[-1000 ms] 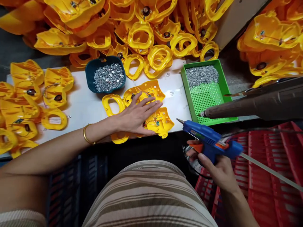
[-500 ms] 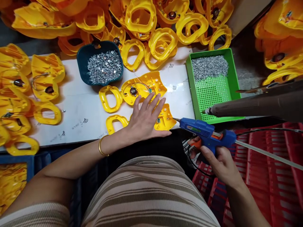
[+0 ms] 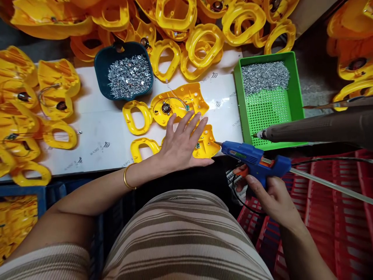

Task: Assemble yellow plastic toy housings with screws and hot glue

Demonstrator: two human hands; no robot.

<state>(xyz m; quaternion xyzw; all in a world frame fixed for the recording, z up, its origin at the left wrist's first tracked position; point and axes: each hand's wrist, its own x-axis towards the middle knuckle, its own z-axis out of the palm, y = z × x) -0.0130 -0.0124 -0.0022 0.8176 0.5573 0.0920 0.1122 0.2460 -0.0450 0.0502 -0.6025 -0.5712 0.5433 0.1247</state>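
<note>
White worktop, left hand fingers spread flat on yellow shell, right hand fingers clenched round glue gun

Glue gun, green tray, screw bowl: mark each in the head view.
glue gun (image 3: 256, 161), head view, on its blue body.
green tray (image 3: 269, 116), head view, on its bare mesh floor.
screw bowl (image 3: 100, 72), head view, on its left wall.

Your yellow plastic shell lies flat, inside up, at the table's near edge, a small green circuit board showing in it, partly under your flat left hand. Your blue hot-glue gun sits level in your right hand, its nozzle seemingly touching the shell's right edge.
</note>
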